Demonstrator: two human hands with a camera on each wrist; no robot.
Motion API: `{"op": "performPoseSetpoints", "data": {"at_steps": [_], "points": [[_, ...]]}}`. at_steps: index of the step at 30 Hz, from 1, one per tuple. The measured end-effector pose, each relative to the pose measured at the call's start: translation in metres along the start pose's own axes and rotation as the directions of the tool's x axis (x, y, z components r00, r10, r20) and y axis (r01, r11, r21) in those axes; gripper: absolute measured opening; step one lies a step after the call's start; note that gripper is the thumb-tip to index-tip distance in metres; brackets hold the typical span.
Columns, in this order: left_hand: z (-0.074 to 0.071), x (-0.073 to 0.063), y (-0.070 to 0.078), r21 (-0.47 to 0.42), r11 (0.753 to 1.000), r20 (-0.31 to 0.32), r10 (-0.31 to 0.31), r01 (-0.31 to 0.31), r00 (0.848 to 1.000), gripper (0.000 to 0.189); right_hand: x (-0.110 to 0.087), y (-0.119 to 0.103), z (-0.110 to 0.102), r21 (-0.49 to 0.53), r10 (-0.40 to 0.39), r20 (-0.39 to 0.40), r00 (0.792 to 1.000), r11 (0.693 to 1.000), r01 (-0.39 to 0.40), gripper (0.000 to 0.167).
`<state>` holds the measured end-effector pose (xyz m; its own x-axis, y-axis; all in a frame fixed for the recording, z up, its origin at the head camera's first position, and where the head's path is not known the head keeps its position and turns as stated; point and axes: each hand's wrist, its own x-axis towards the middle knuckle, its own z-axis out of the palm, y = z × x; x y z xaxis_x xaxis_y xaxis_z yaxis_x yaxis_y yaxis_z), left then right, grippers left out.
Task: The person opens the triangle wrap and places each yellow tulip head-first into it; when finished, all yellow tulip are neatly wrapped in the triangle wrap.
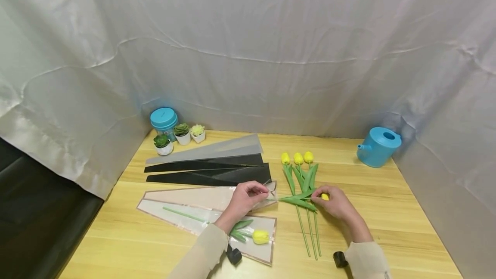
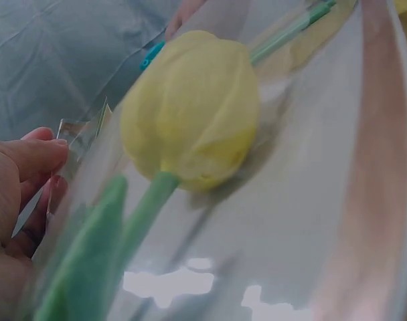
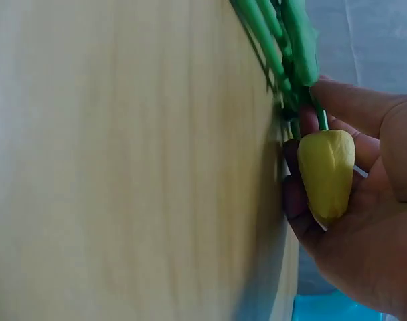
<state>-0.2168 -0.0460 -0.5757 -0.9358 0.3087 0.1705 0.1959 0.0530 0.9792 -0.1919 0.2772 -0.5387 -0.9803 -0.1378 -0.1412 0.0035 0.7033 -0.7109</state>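
Note:
My left hand pinches the open end of an empty-looking clear flower sleeve with a pinkish border; in the left wrist view its fingertips are on the film. My right hand holds a yellow artificial tulip by the stem just under its bloom. That tulip lies sideways, its leaves over three other tulips, its stem end pointing left at the sleeve's mouth. Nearer to me, another yellow tulip lies inside a second sleeve, partly hidden by my left arm.
Black sleeves and a grey sleeve lie farther back on the wooden table. Three small potted succulents and a blue-lidded jar stand back left. A blue watering can stands back right, before grey curtains.

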Motion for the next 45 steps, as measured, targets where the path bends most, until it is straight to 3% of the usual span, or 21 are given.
{"op": "performPoseSetpoints", "data": {"at_steps": [6,17,37,45], "points": [[-0.004,0.000,0.005,0.001,1.000,-0.001,-0.016,0.016,1.000,0.010,-0.005,-0.009,0.000,0.002,0.010,-0.024,1.000,1.000,-0.009,0.010],[0.000,0.000,0.012,-0.011,1.000,0.015,-0.011,0.011,1.000,0.011,-0.010,-0.036,-0.001,0.002,-0.068,-0.054,0.996,0.998,0.068,0.009],[0.017,0.010,0.022,-0.021,0.997,0.056,0.076,-0.075,0.996,0.011,-0.002,-0.063,0.023,-0.003,-0.049,-0.089,0.995,0.999,0.049,0.006],[0.022,0.009,0.023,0.008,0.998,0.060,0.055,-0.056,0.997,0.010,0.000,-0.063,0.029,0.000,-0.043,-0.085,0.995,0.999,0.043,0.005]]}}
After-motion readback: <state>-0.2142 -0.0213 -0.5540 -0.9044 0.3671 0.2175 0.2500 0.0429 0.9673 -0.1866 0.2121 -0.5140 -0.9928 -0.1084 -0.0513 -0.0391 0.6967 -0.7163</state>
